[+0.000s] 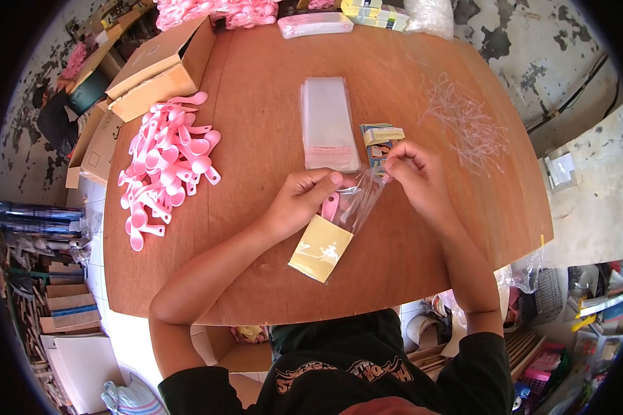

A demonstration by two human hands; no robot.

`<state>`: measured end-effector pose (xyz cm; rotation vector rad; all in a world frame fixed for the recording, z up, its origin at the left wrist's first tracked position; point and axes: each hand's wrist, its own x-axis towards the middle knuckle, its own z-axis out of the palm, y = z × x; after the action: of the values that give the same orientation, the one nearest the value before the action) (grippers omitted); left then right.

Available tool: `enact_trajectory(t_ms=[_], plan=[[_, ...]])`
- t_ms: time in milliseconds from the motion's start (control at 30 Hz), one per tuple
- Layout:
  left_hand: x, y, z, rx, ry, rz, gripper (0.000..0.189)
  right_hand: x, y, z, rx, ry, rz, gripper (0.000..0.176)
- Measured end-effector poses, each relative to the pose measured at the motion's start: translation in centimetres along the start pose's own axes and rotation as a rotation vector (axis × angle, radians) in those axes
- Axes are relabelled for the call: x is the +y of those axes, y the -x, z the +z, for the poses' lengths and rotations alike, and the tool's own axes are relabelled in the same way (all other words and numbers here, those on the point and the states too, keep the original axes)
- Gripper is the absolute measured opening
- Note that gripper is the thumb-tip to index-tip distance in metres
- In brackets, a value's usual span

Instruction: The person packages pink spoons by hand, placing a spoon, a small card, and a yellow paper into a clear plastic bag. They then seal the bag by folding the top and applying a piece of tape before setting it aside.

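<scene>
Both my hands hold a clear plastic bag (364, 207) over the front middle of the table. Inside it sit a yellow card (321, 247) and a pink spoon, whose handle (330, 206) shows above the card. My left hand (303, 197) pinches the bag's upper left edge between thumb and fingers. The fingertips of my right hand (417, 171) are closed on the bag's upper right corner, where the film is pulled into creases. Just beyond lie a stack of flat clear bags (327, 114) and a small stack of printed cards (381, 138).
Left on the brown table (256, 90) is a heap of pink spoons (166, 162), with a cardboard box (163, 66) behind it. Thin clear strips (467, 121) lie tangled at right. Packed pink spoons (218, 12) and bundled cards (375, 14) line the far edge.
</scene>
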<state>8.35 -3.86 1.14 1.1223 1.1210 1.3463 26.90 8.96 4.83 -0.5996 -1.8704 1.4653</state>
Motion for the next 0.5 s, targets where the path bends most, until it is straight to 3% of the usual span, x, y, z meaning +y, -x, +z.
enact_trajectory(t_ms=[500], plan=[[-0.01,-0.05,-0.09,0.003,0.051,-0.002,0.042,0.02,-0.06,-0.22,0.071,-0.033,-0.052,0.009]])
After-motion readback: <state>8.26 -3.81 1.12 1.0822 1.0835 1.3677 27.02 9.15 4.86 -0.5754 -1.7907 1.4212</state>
